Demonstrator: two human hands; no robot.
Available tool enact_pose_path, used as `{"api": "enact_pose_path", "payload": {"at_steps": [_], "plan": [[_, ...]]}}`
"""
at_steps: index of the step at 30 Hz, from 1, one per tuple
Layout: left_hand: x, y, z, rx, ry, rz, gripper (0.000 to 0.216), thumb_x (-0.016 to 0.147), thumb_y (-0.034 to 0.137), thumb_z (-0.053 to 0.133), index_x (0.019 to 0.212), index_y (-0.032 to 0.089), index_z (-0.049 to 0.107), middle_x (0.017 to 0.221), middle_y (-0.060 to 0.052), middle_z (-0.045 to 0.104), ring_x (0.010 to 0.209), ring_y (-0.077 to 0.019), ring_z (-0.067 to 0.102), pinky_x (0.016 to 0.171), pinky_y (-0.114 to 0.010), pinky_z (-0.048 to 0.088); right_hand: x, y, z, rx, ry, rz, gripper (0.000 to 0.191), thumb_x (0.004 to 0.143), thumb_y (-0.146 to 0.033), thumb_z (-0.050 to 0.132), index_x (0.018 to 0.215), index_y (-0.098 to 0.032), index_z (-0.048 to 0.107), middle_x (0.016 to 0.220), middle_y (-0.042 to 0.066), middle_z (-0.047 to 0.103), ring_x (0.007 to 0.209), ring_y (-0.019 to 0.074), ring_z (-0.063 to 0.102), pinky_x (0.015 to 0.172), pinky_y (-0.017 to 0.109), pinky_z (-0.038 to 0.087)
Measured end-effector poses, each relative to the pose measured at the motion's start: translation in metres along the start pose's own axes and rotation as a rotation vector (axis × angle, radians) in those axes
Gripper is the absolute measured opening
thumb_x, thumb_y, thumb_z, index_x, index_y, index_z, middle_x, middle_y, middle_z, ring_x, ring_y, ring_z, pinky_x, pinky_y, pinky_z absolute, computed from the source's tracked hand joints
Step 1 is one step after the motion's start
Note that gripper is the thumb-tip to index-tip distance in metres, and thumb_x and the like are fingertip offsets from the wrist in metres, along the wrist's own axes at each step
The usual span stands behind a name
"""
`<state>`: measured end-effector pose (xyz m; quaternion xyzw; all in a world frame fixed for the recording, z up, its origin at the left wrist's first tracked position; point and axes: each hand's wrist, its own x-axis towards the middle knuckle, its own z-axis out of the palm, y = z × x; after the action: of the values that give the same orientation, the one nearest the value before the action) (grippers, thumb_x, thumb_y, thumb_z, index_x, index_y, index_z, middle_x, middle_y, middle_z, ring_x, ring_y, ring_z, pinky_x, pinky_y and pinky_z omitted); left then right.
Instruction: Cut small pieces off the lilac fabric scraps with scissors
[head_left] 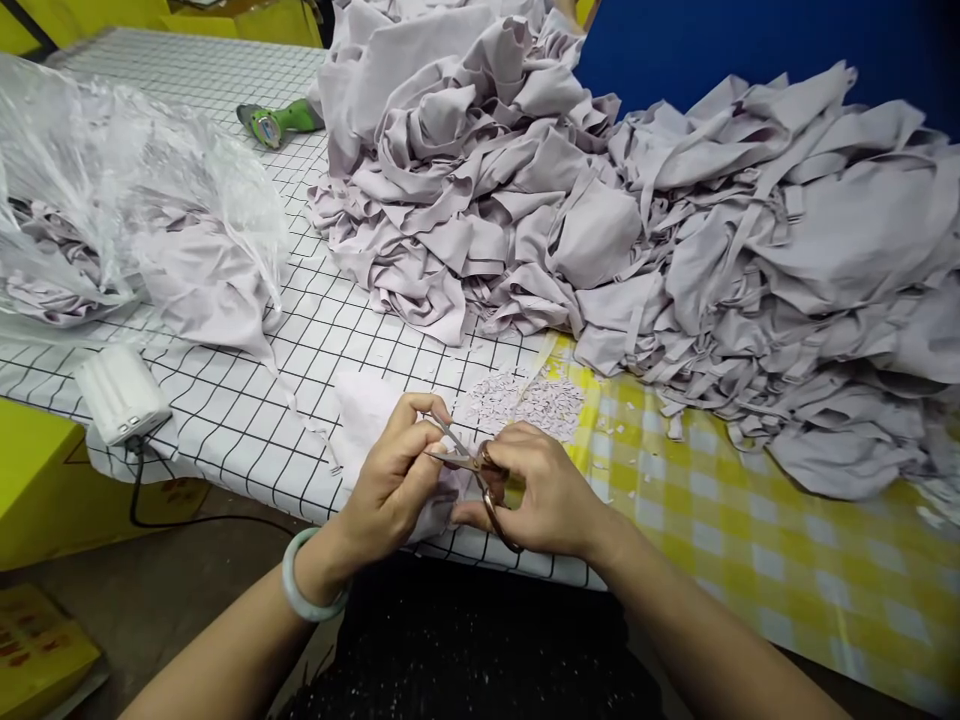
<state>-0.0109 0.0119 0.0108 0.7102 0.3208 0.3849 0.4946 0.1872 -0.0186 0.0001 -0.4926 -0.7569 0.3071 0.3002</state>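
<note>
My right hand point(551, 495) grips small gold-handled scissors point(480, 475), blades pointing left and partly apart. My left hand point(397, 480), a pale green bangle on its wrist, pinches a pale lilac fabric piece point(367, 415) at the blade tips. The fabric lies flat at the near table edge. Just beyond the hands sits a small heap of tiny lilac clippings point(525, 400).
A big heap of lilac garments point(600, 220) fills the table's far and right side. A clear plastic bag with more fabric point(127, 220) lies left. A white box with a cable point(124, 395) sits at the left edge, a green tool point(277, 122) further back.
</note>
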Motion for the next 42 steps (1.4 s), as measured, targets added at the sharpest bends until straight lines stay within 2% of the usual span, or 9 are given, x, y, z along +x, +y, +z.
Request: {"api": "enact_pose_path", "payload": {"at_steps": [18,29,31,33,35,37,38,40,42], "plan": [[0.008,-0.002,0.011,0.009,-0.092,0.073,0.024,0.103,0.017,0.041,0.090,0.021,0.061,0.093,-0.008,0.054,0.106,-0.0235,0.048,0.089,-0.040,0.047,-0.015,0.012,0.001,-0.002,0.066,0.035,0.052,0.084,-0.051,0.072,0.054,-0.021,0.041,0.049,-0.005,0.046,0.050,0.0108,0.040,0.059,0.027,0.036],[0.024,-0.010,0.037,0.035,-0.251,0.071,0.022,0.102,0.017,0.043,0.087,0.019,0.059,0.100,-0.009,0.052,0.102,-0.0206,0.051,0.087,-0.034,0.048,-0.056,0.031,-0.002,0.057,0.159,0.319,0.060,0.086,-0.062,0.067,0.051,-0.021,0.038,0.048,-0.005,0.041,0.049,0.0104,0.038,0.052,0.026,0.032],[0.022,-0.007,0.027,0.081,-0.269,0.064,0.023,0.102,0.017,0.043,0.084,0.019,0.059,0.100,-0.009,0.055,0.101,-0.0207,0.054,0.085,-0.033,0.050,-0.061,0.033,-0.006,0.092,0.233,0.414,0.058,0.083,-0.065,0.067,0.054,-0.021,0.043,0.050,-0.004,0.045,0.049,0.0111,0.040,0.050,0.027,0.034],[0.014,-0.005,0.005,0.215,-0.215,0.042,0.026,0.101,0.017,0.042,0.081,0.019,0.059,0.099,-0.009,0.057,0.101,-0.0210,0.057,0.083,-0.033,0.050,-0.062,0.032,-0.009,0.127,0.294,0.464,0.050,0.078,-0.067,0.071,0.067,-0.021,0.057,0.064,0.001,0.060,0.058,0.0152,0.053,0.056,0.029,0.044],[-0.002,-0.009,-0.024,0.482,-0.005,-0.003,0.026,0.100,0.020,0.044,0.079,0.019,0.059,0.101,-0.009,0.059,0.103,-0.0230,0.058,0.087,-0.037,0.050,-0.054,0.027,-0.003,0.168,0.268,0.428,0.049,0.073,-0.063,0.078,0.092,-0.021,0.063,0.093,0.008,0.069,0.082,0.0237,0.064,0.072,0.036,0.054],[-0.026,-0.019,-0.052,0.772,0.191,-0.073,0.017,0.097,0.027,0.051,0.086,0.019,0.060,0.113,-0.012,0.060,0.111,-0.0283,0.057,0.097,-0.046,0.047,-0.040,0.017,0.016,0.209,0.155,0.337,0.056,0.070,-0.053,0.084,0.109,-0.021,0.060,0.114,0.013,0.066,0.103,0.0297,0.063,0.087,0.045,0.055],[-0.039,-0.026,-0.062,0.870,0.206,-0.110,0.015,0.095,0.032,0.055,0.096,0.019,0.062,0.122,-0.015,0.058,0.118,-0.0318,0.054,0.102,-0.050,0.045,-0.031,0.011,0.029,0.223,0.089,0.285,0.054,0.071,-0.044,0.085,0.111,-0.021,0.058,0.117,0.013,0.065,0.107,0.0307,0.061,0.090,0.047,0.054],[-0.065,-0.041,-0.073,0.936,0.078,-0.157,0.041,0.089,0.039,0.063,0.125,0.020,0.057,0.142,-0.018,0.051,0.131,-0.0377,0.048,0.107,-0.056,0.042,-0.013,-0.002,0.060,0.238,-0.003,0.188,0.042,0.071,-0.023,0.081,0.104,-0.020,0.056,0.111,0.012,0.064,0.104,0.0299,0.060,0.090,0.048,0.053],[-0.081,-0.053,-0.072,0.890,-0.035,-0.137,0.061,0.087,0.033,0.064,0.144,0.023,0.044,0.149,-0.018,0.047,0.136,-0.0376,0.047,0.107,-0.054,0.045,0.003,-0.012,0.086,0.246,-0.012,0.134,0.030,0.068,-0.004,0.068,0.087,-0.021,0.052,0.095,0.007,0.064,0.092,0.0252,0.059,0.085,0.043,0.053]]}}
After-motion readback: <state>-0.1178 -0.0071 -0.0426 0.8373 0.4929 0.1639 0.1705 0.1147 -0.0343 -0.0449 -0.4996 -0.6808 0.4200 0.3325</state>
